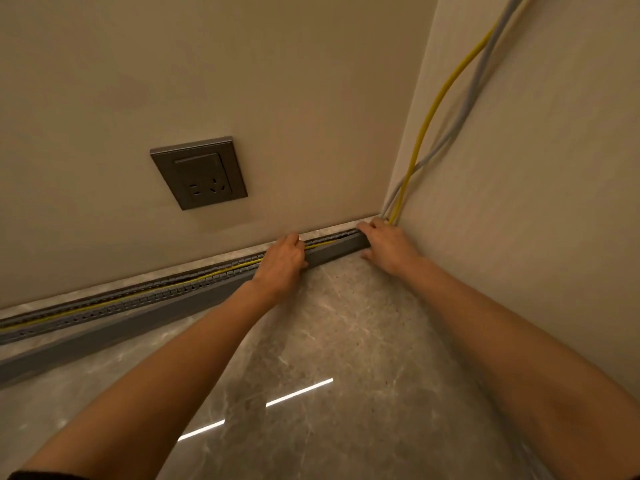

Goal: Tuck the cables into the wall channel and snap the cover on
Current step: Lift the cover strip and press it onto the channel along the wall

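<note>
No text, label, brand, number or sign can be read anywhere in this view. The dark wall socket (199,173) shows only its pin slots and carries no lettering that can be made out, and the grey cable channel (145,292) along the foot of the wall bears no visible marking either.

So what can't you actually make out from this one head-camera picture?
- Fingertips of the left hand: curled over the channel, hidden by the hand's own back.
- The corner end of the channel: covered by the right hand.
- Whether the grey cables lie inside the channel: only the yellow cable shows there.
- Where the cables start: cut off by the top edge.
- The channel's left end: cut off by the left edge.
</note>
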`<state>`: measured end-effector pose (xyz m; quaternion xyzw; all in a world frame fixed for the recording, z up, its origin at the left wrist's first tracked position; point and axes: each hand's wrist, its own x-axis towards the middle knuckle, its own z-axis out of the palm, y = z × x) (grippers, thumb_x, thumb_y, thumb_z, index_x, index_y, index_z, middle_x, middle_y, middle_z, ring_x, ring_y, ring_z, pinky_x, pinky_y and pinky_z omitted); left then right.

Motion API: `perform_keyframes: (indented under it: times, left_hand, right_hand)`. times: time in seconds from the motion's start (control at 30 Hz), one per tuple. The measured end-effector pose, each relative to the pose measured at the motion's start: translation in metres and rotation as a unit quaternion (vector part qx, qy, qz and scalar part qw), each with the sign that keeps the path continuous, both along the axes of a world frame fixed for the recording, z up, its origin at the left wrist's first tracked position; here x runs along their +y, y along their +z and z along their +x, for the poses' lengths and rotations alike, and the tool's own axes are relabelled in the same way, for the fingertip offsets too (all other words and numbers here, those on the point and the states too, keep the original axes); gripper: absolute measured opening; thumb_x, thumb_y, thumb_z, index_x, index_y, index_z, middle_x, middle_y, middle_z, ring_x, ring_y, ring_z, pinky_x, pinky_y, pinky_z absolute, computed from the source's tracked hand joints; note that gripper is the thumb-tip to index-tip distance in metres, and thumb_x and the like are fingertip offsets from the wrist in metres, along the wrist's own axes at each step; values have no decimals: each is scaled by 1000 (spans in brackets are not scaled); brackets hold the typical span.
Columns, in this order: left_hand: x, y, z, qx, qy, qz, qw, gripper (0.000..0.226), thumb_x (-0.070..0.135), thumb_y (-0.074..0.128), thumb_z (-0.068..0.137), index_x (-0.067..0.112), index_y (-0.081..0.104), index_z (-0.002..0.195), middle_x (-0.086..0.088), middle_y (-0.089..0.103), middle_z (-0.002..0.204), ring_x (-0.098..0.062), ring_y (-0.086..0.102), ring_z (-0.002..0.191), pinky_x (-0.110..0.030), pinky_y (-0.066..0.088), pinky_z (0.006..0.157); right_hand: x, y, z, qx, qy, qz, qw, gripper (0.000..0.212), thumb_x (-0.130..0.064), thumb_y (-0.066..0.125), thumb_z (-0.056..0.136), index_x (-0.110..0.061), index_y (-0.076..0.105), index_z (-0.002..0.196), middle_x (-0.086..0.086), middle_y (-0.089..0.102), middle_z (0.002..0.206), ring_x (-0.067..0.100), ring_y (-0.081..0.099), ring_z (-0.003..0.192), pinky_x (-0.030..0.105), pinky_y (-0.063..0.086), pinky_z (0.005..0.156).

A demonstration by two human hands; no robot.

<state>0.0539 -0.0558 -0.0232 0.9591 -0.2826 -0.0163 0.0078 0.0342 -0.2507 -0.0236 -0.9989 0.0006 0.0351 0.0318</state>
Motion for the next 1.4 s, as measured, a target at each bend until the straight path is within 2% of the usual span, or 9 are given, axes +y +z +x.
perform_keyframes:
  times: [0.27, 0.43, 0.57, 0.73, 0.97, 1.07, 1.17, 1.27, 1.4]
  left_hand:
    - [-10, 7, 11, 15, -17, 34, 999, 31, 21, 43, 98, -3, 51, 116, -20, 50, 125, -34, 49, 115, -40, 41, 95]
    - [-7, 4, 4, 15, -10, 54, 998, 34, 21, 48, 95, 0, 44, 122, -18, 48, 127, -32, 47, 116, -39, 41, 95]
    - [1, 0, -6, -76, -51, 85, 992, 33, 12, 80, 65, 4, 64, 92, -13, 67, 86, -27, 65, 73, -32, 54, 60]
    - [1, -6, -9, -124, -103, 94, 983, 38, 8, 88, 46, 5, 69, 78, -11, 69, 72, -27, 64, 55, -27, 49, 41]
    - [4, -11, -7, -110, -92, 94, 985, 57, 8, 90, 44, 5, 69, 96, -16, 70, 81, -30, 66, 60, -32, 55, 50]
    - [7, -10, -6, -85, -80, 91, 989, 64, 1, 87, 48, -3, 65, 107, -23, 68, 91, -35, 66, 65, -38, 57, 51]
    - [6, -10, -3, -73, -73, 101, 990, 56, -4, 80, 59, -10, 60, 112, -26, 67, 94, -39, 65, 72, -40, 57, 55]
    - [-1, -7, 2, -78, -75, 105, 989, 43, -5, 53, 86, -12, 44, 128, -27, 55, 118, -41, 56, 100, -46, 52, 78]
    - [-6, -8, 7, -87, -78, 134, 984, 44, 0, 34, 97, -5, 26, 140, -20, 37, 136, -36, 41, 119, -42, 40, 97]
  right_hand:
    - [1, 4, 1, -13, 53, -129, 990, 45, -25, 55, 94, -10, 44, 134, 18, 47, 133, 34, 60, 109, 39, 47, 92]
    - [1, -7, 8, -41, 81, -168, 982, 40, -18, 94, 38, -12, 69, 69, 5, 68, 64, 21, 63, 38, 20, 49, 43]
    - [4, 0, 2, -30, 92, -139, 986, 27, -12, 56, 90, -2, 57, 116, 18, 62, 114, 35, 67, 93, 39, 50, 84]
    - [-1, -1, -1, -39, 59, -86, 994, 34, -14, 48, 91, 1, 51, 121, 21, 53, 125, 38, 57, 110, 43, 42, 95]
    - [-4, -4, -1, -71, 72, -21, 995, 27, -4, 75, 70, 7, 66, 93, 27, 67, 94, 41, 65, 93, 41, 52, 88]
    - [-1, 1, 1, -51, 66, -33, 996, 31, -14, 67, 83, 4, 61, 108, 24, 62, 110, 39, 58, 107, 41, 44, 96]
    - [2, 1, 2, -37, 72, -51, 995, 30, -9, 82, 66, 6, 67, 87, 25, 67, 87, 41, 67, 81, 41, 54, 78]
    - [0, -7, 2, -44, 74, -39, 996, 28, -4, 85, 56, 7, 66, 74, 25, 68, 75, 41, 68, 67, 40, 57, 68]
    - [0, -2, 2, -52, 73, -27, 996, 19, 0, 71, 76, 9, 64, 91, 27, 66, 96, 43, 64, 89, 43, 50, 86]
